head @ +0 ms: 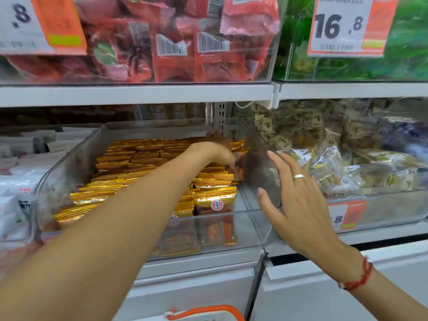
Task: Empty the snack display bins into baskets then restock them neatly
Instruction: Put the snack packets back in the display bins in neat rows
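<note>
Head view: clear bin [148, 228] on the middle shelf, mostly filled with gold snack packets [148, 158] laid in fairly neat rows; a bare strip runs along its right side. Left hand [215, 154] reaches deep into the back right of the bin, fingers curled round a small orange-brown packet [238, 172] that is touching the rows. Right hand [298, 200] is flat and spread, fingers straight, resting against or just beside the bin's right wall, holding nothing; ring on one finger, red bracelet at the wrist. Orange basket handle [208, 312] shows at the bottom edge, below the shelf.

Looks like the restocking phase, nearly full.

Risks: left forearm lies low over the front rows, so pulling back could drag and knock them out of line. Packet could slip into the bare strip and land crooked. Pushing on the wall might shift the bin. Contact at the wall is unclear due to blur.
</note>
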`<state>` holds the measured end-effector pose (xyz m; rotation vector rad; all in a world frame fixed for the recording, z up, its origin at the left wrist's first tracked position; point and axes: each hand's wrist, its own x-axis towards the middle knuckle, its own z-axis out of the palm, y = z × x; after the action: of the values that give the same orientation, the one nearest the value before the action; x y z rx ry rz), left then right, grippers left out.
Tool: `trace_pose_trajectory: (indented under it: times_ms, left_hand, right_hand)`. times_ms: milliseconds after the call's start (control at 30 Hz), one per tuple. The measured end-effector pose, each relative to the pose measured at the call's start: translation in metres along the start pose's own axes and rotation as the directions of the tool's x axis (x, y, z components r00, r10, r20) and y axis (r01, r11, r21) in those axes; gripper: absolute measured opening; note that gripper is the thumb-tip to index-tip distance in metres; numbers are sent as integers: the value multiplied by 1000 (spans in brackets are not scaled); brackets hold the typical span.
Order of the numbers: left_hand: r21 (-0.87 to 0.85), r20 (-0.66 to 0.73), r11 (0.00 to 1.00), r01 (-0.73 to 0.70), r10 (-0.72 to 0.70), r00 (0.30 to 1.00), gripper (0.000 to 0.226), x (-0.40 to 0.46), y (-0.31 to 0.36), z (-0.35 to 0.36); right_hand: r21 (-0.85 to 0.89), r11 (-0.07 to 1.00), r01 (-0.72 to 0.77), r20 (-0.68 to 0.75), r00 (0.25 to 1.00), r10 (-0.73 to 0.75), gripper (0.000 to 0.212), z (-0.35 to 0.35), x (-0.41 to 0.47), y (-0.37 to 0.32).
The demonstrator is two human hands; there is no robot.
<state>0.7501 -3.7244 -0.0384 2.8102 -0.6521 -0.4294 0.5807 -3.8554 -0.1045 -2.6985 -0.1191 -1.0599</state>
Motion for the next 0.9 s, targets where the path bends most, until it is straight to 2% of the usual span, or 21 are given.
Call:
trace_pose_trajectory:
  times_ms: [33, 67, 133, 200, 267, 300, 467, 567, 633, 700, 767, 833, 867, 900]
  left_hand:
    - [28, 5, 999, 17, -17, 1000, 66, 6, -1, 4]
    - [38, -52, 999, 14, -12, 999, 76, 9, -4, 8]
    - [-1, -279, 999, -47, 45, 959, 86, 9, -8, 10]
    - [-114, -438, 983, -141, 78, 895, 70, 8, -12, 10]
    - [-148, -429, 975, -163, 85, 899, 49, 7, -16, 10]
    - [-129, -401, 980, -153, 90, 912, 46, 6, -16, 10]
    - [-89, -337, 985, -147, 109, 935, 61, -12, -9, 6]
    - [-133, -400, 967, -216, 147, 905, 53, -52, -14, 5]
    - [-77, -528, 964, -255, 177, 831, 41, -97, -23, 10]
    - [16, -671, 959, -284, 221, 708, 30, -149, -37, 21]
    - [42, -791, 935, -352, 247, 560, 20, -202, -53, 43]
    - [-17, -861, 898, -440, 211, 463, 12, -244, -74, 79]
    - [-79, -870, 895, -440, 153, 468, 11, -258, -89, 103]
    - [-149, -856, 908, -392, 79, 510, 13, -270, -105, 130]
  right_hand:
    - [2, 1000, 3, 3, 1000, -3, 67, 0, 0, 0]
    - [2, 1000, 7, 5, 1000, -7, 67, 0, 0, 0]
    - [-3, 1000, 13, 8, 1000, -13, 67, -1, 0, 1]
    - [-8, 1000, 14, 13, 1000, -13, 67, -2, 1, 1]
    - [-18, 1000, 19, 22, 1000, -18, 67, -2, 1, 2]
    - [-23, 1000, 21, 31, 999, -21, 68, -1, 2, 3]
    - [-36, 999, 11, 97, 995, -7, 69, -6, 3, 2]
    - [-11, 1000, -10, 86, 996, 10, 68, -12, 3, -1]
    - [-20, 998, 54, -15, 998, -55, 60, -22, -2, -11]
    - [1, 984, 179, -104, 979, -178, 50, -33, -16, -29]
    - [82, 953, 290, -90, 955, -283, 37, -38, -38, -54]
    - [138, 914, 381, 78, 916, -394, 28, -29, -64, -73]
    - [149, 893, 426, 208, 869, -449, 28, -19, -77, -80]
    - [166, 872, 461, 352, 798, -489, 28, -2, -94, -84]
